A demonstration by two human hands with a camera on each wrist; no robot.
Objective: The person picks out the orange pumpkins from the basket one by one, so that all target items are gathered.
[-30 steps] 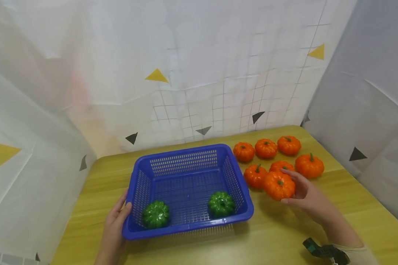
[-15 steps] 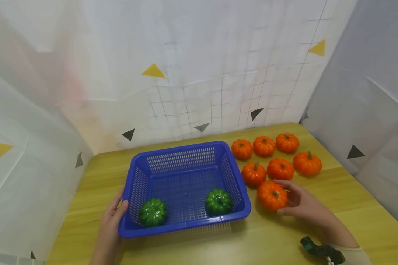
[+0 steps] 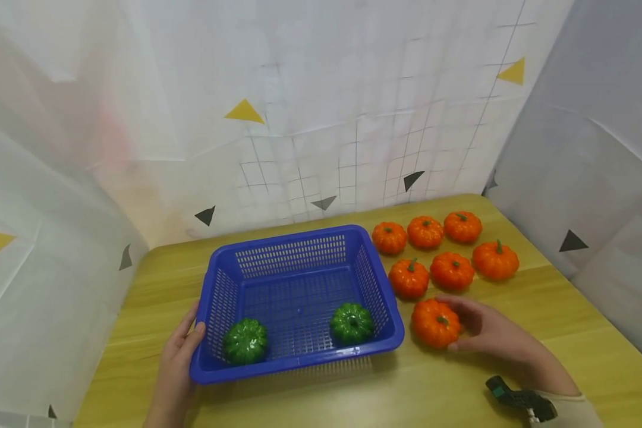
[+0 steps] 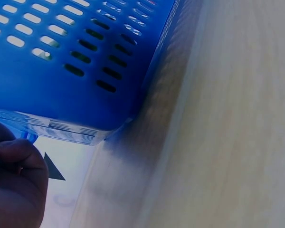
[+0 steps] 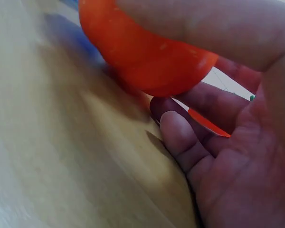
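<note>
My left hand [image 3: 178, 359] grips the left rim of a blue plastic basket [image 3: 305, 361], thumb on the rim and fingers on the outside. Two green pumpkins, one at the front left [image 3: 245, 341] and one at the front right [image 3: 352, 324], sit inside the basket. To its right, my right hand [image 3: 489, 333] holds an orange pumpkin [image 3: 435, 323] between thumb and fingers, low over the table. In the right wrist view the thumb covers part of this pumpkin [image 5: 147, 61]. The left wrist view shows the basket's slotted wall [image 4: 61, 71] above the curled left hand [image 4: 16, 175].
Several orange pumpkins stand in two rows behind my right hand, among them one near the basket [image 3: 409, 279] and one at the right [image 3: 495, 261]. The wood-patterned table [image 3: 310, 404] is bordered by white sheeting [image 3: 310, 71] at the back and sides.
My right hand has brought the orange pumpkin toward the table's front and slightly left, away from the others, and lowered it. The left hand keeps its hold; the view has shifted slightly.
</note>
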